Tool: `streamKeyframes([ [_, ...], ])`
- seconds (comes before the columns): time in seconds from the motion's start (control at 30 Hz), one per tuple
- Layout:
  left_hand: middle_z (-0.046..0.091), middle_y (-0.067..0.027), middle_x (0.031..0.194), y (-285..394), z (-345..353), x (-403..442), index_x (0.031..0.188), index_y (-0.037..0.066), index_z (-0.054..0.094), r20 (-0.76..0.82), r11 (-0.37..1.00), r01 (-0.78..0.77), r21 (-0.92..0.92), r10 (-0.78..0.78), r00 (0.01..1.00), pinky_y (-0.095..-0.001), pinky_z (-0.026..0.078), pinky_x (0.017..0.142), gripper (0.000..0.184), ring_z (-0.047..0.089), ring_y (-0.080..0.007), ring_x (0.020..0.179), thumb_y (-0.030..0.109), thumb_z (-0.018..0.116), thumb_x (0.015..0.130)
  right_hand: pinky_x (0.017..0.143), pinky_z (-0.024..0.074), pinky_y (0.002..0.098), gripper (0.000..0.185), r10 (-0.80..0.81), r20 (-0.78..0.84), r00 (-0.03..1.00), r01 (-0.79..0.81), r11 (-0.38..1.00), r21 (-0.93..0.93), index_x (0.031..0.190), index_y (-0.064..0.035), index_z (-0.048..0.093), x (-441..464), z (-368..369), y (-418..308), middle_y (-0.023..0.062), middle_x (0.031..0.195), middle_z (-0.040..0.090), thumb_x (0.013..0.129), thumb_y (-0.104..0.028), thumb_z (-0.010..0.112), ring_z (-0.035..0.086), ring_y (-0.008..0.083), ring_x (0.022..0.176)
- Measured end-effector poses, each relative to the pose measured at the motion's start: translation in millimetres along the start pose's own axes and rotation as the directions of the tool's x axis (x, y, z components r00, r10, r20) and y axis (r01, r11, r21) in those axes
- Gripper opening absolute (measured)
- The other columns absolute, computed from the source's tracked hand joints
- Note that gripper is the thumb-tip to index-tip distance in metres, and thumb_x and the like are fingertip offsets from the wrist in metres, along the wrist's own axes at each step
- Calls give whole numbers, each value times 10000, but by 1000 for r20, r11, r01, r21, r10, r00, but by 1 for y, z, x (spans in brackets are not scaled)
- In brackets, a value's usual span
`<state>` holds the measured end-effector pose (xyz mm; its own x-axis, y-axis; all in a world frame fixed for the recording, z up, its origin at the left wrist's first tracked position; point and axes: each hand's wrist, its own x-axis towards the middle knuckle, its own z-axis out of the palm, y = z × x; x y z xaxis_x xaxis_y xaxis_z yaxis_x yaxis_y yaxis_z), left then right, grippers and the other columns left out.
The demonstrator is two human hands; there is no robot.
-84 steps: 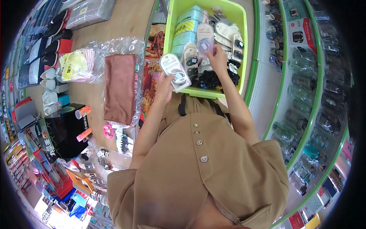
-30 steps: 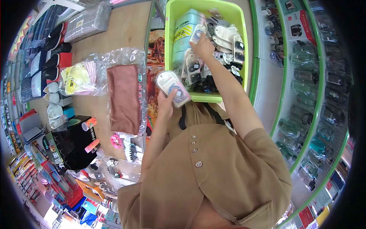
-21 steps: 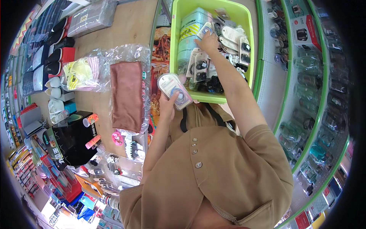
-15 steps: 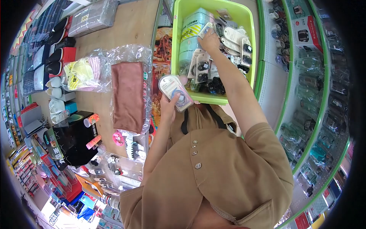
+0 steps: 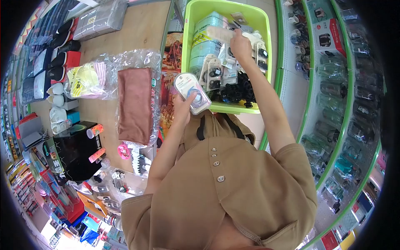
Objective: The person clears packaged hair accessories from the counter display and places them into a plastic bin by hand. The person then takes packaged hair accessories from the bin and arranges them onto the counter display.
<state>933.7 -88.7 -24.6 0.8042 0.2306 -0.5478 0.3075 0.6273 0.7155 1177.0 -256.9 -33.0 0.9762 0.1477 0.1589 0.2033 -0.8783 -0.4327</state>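
My left hand (image 5: 182, 107) is closed round clear-fronted packs of hair ties (image 5: 193, 92), with blue and pink coils showing, beside the bin's near left corner. Inside the lime-green bin (image 5: 268, 54), my right hand (image 5: 241, 45) has its fingers drawn together. A pale, flat, motion-blurred piece (image 5: 218, 34) extends left from them; its kind cannot be made out. Below that hand lie carded packs with black coils (image 5: 214, 74) and a heap of loose black bands (image 5: 235, 89). Bagged light-blue goods (image 5: 202, 54) fill the bin's left side.
A wooden table (image 5: 98, 43) on the left bears a bagged brown cloth (image 5: 134, 106), bagged yellow and pink cloths (image 5: 85, 80), shoes (image 5: 58, 74) and a black box (image 5: 79, 148). Green-edged shelves (image 5: 310, 112) with cups and glasses stand on the right.
My right hand has moved right and slightly down within the bin, and the carded packs beneath it lie differently. My left hand still holds its packs. The view has shifted slightly.
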Motion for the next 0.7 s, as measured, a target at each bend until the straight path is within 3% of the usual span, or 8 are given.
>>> streamKeyframes([
  [0.17,545,-91,1094,-2,29,14,1159,1,429,-17,997,-17,-70,16,1000,-292,454,831,404,548,-165,981,11,600,794,569,465,423,321,-69,-112,991,104,933,343,1086,-21,549,-55,-65,-29,248,665,564,788,-85,451,586,360,594],
  [0.2,538,-92,1104,-5,32,18,1169,2,423,-3,997,-3,-77,3,1000,-296,446,848,409,541,-166,991,23,599,801,604,483,393,339,-75,-11,997,74,940,334,1109,-35,545,-72,-79,-39,232,786,598,785,-62,448,606,341,656],
  [0.23,538,-92,1104,-5,38,20,1169,2,423,4,997,-2,-76,2,1000,-296,446,848,409,541,-166,991,23,599,801,653,497,370,367,-213,-174,961,263,898,353,1123,-52,541,-89,-75,-39,204,952,602,764,-32,470,614,329,748],
  [0.27,533,-89,1114,-5,44,21,1181,5,415,16,994,-13,-107,15,1000,-301,439,861,412,535,-168,1004,48,595,813,687,504,358,399,-228,-107,968,252,875,413,1119,-75,551,-108,-82,-46,172,1073,578,732,2,499,609,313,834],
  [0.37,515,-78,1147,-6,54,24,1217,20,390,99,980,-11,-197,31,995,-318,419,890,432,517,-172,1034,125,579,843,666,505,354,502,-413,-95,906,424,879,218,1122,-161,571,-151,-86,-52,135,1125,552,649,10,566,589,291,783],
  [0.47,496,-78,1172,10,71,9,1234,34,371,253,885,183,-428,-77,965,-332,411,899,463,498,-177,1063,128,587,835,697,488,357,510,-467,-111,877,480,856,189,1104,-169,579,-172,-87,-47,141,1143,520,622,-3,589,550,295,847],
  [0.57,494,-82,1172,3,75,1,1238,33,362,189,978,-35,-207,75,979,-332,402,908,490,489,-178,1075,87,599,812,779,444,386,534,-460,-72,885,462,849,256,1100,-181,587,-179,-92,-38,146,1183,476,603,17,582,497,328,921],
  [0.7,495,-82,1167,3,75,-8,1236,34,360,125,972,-185,-146,204,971,-328,397,913,521,489,-176,1073,45,614,782,841,419,370,538,-547,-79,834,538,772,340,1033,-126,617,-173,-108,-29,140,1192,482,568,112,489,485,335,998],
])
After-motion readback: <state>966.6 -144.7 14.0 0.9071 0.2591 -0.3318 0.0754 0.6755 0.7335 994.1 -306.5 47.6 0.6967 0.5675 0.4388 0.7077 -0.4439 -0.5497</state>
